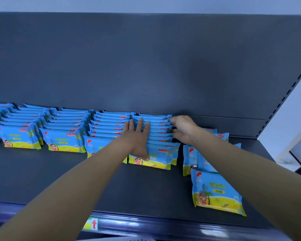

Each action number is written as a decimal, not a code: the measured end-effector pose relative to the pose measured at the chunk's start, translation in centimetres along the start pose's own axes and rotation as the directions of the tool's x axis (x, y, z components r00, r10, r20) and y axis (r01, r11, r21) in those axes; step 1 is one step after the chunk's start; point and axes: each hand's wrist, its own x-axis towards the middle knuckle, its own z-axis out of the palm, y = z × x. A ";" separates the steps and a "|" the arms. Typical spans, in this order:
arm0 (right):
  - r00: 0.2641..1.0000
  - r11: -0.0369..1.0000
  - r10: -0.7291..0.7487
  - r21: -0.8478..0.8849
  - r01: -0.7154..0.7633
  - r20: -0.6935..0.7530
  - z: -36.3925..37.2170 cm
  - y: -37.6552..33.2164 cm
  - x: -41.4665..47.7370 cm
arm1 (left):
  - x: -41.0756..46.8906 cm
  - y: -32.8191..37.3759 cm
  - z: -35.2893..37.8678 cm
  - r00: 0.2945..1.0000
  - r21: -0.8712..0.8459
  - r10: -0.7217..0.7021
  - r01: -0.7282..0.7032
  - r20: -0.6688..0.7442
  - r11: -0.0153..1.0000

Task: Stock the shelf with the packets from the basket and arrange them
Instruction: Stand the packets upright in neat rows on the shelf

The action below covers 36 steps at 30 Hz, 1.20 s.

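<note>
Hands on packet row [161, 136]: left hand [137, 138] flat, released; right hand [183, 130], grasp hidden, unclear.

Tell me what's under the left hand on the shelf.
The left hand lies flat on a row of blue packets standing one behind another; its thumb reaches the front packet. The packet tops beneath the palm are covered, so their alignment there cannot be seen.

A tag [92, 223] on the shelf's [137, 192] front edge shows a red up-arrow; the loose packet [217, 193] right of the tag reads "10".
</note>
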 end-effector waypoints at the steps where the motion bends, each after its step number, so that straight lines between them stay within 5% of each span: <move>1: 1.000 1.000 0.001 0.018 -0.001 -0.002 -0.2 0.0 0.0 | 0.0 -0.1 -0.1 1.000 -0.004 0.000 0.000 0.007 1.000; 8: 0.994 0.974 0.000 -0.225 -0.025 -0.110 -0.3 2.0 -1.8 | -0.7 -0.2 1.1 0.995 -0.075 0.024 -0.031 -0.101 0.997; 14: 0.995 1.000 -0.008 0.007 0.009 -0.101 1.8 2.8 -2.5 | -1.0 -0.3 1.2 0.993 -0.075 0.048 -0.056 -0.106 0.996; 24: 0.998 0.999 -0.041 0.031 0.043 -0.037 0.8 1.8 -2.5 | -1.2 -0.4 1.6 0.979 0.052 0.078 -0.070 -0.186 0.996; 30: 0.982 0.971 -0.166 -0.185 0.149 -0.085 -0.6 1.5 -2.0 | -1.7 -0.4 1.8 0.976 0.141 0.118 -0.092 -0.186 0.986; 36: 0.944 0.826 -0.328 -0.495 0.271 -0.031 -0.3 0.5 0.2 | -1.3 -0.7 1.9 0.979 0.120 0.081 -0.059 -0.188 0.991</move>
